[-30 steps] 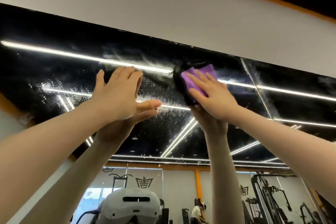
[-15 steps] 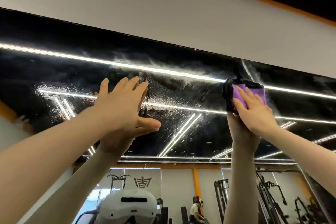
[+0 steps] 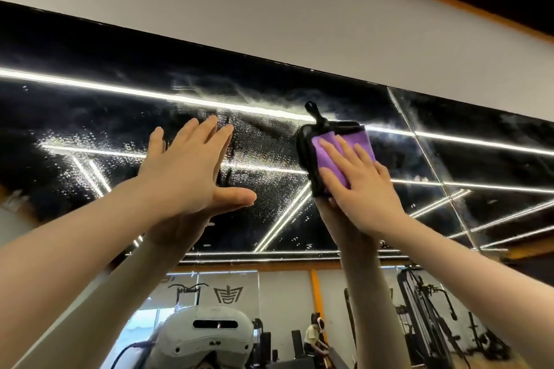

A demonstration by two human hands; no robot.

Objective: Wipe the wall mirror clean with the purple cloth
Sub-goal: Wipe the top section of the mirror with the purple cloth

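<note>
So the right hand point(image 3: 356, 186) is flat on the purple cloth point(image 3: 344, 153), pressing it against the wall mirror point(image 3: 90, 105) with the fingers straight and slightly fanned out, not curled round anything. The cloth is up near the mirror's top edge, just left of the vertical seam point(image 3: 431, 165) between two mirror panels, and it looks folded into a small pad; there's a black edge or backing point(image 3: 308, 156) showing along its left side and top, with a little black loop or tab sticking up above it, can't really tell what that bit is. The left hand point(image 3: 192, 171) is well to the left of the cloth, palm toward the glass, fingers straight and close together with the thumb stuck out to the side; whether it actually touches the glass I can't tell, but its reflection meets it right at the wrist. Between that hand and the cloth the glass is covered in fine spray droplets point(image 3: 257, 156), and there's more spatter further left of the hand. A hazy smear point(image 3: 227, 99) runs along the glass just above and left of the cloth. Below the cloth, the mirror reflects a white headset point(image 3: 207, 335), gym machines and bright ceiling light strips.
</note>
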